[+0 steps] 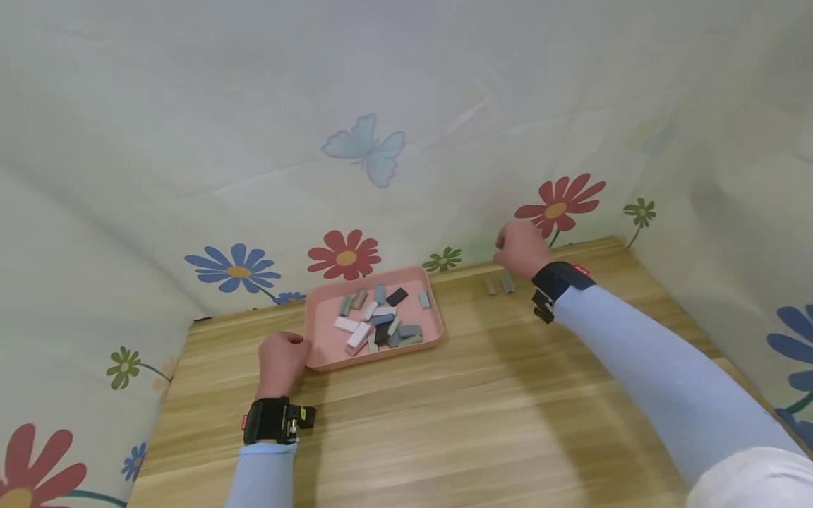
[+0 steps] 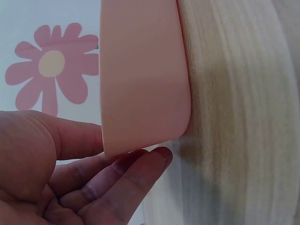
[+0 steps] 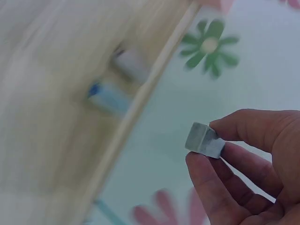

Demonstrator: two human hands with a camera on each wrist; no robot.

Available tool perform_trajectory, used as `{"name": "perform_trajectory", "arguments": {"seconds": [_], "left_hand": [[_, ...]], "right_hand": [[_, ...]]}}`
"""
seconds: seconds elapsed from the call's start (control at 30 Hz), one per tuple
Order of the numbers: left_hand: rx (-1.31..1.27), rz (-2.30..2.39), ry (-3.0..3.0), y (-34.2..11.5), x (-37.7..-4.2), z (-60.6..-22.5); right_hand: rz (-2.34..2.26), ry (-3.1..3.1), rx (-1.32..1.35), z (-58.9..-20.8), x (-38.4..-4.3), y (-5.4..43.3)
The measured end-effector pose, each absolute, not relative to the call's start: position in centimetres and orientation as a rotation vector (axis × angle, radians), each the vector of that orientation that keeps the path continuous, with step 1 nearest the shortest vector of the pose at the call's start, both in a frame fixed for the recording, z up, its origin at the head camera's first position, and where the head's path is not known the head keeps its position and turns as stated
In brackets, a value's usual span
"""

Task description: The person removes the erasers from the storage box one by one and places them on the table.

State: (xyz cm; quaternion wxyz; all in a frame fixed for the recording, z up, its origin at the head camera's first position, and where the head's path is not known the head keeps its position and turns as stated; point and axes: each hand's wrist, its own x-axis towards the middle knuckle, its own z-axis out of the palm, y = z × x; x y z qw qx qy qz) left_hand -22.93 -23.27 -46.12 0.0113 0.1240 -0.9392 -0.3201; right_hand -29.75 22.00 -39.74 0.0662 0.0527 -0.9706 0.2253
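- The left hand (image 1: 279, 361) pinched the pink tray (image 1: 322, 346) at its left edge, by the near corner.
- The right hand (image 1: 522, 250) held a small grey block (image 3: 205, 139) between thumb and fingers, above the table's (image 1: 406, 423) far edge, toward its right corner.
- Near that edge, a brown block (image 1: 490, 285) and a grey-green block (image 1: 506, 283) lay side by side.
- More blocks (image 1: 359, 334) lay jumbled in the tray.
- The right wristband's red tag (image 1: 581, 269) bore lettering too small to read.

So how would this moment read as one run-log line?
left hand: holds pink tray at corner | right hand: pinches greyish block in air | in tray: assorted blocks | on table: two blocks near back edge
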Motion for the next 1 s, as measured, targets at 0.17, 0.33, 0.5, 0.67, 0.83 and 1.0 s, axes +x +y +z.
{"name": "perform_trajectory", "arguments": {"seconds": [0.17, 0.33, 0.5, 0.67, 0.83, 1.0], "left_hand": [[0.381, -0.985, -2.938, -23.5, -23.4, -46.0], [0.382, -0.962, -2.955, -23.4, -23.8, -45.7], [0.341, -0.952, -2.964, -23.4, -24.1, -45.5], [0.345, -0.948, -2.970, -23.4, -24.5, -45.5], [0.324, -0.927, -2.975, -23.5, -24.7, -45.6], [0.356, -0.920, -3.003, -23.6, -24.9, -45.5]], "right_hand": [[0.673, -2.945, 0.101, -41.7, -29.7, 25.5], [0.674, -3.010, 0.054, -44.1, -30.0, 27.4], [0.703, -3.041, -0.022, -45.2, -30.1, 27.9], [0.733, -3.055, -0.009, -45.4, -30.3, 27.6], [0.745, -3.065, 0.019, -45.8, -30.6, 27.4], [0.744, -3.065, 0.033, -46.3, -30.7, 27.1]]}}
